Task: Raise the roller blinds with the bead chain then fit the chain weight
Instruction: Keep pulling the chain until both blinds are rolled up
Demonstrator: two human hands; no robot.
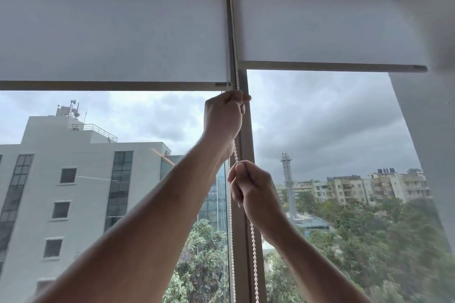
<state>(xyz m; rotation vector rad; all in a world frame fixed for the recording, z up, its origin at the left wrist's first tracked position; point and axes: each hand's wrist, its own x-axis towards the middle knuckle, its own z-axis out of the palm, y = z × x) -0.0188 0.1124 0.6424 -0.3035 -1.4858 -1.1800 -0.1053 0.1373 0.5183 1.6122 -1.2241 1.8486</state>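
Note:
Two white roller blinds hang side by side over a tall window. The left blind [113,32] ends lower than the right blind [327,22]. A white bead chain [236,76] runs down along the grey window post between them. My left hand [222,117] is raised just under the left blind's bottom bar and is closed on the chain. My right hand [253,192] grips the same chain lower down. Two strands of the chain [254,253] hang on below my hands. No chain weight is in view.
The grey window post [247,135] stands right behind my hands. A white wall [428,130] flanks the window on the right, with the ceiling recess above. Outside are a grey building, trees and a cloudy sky.

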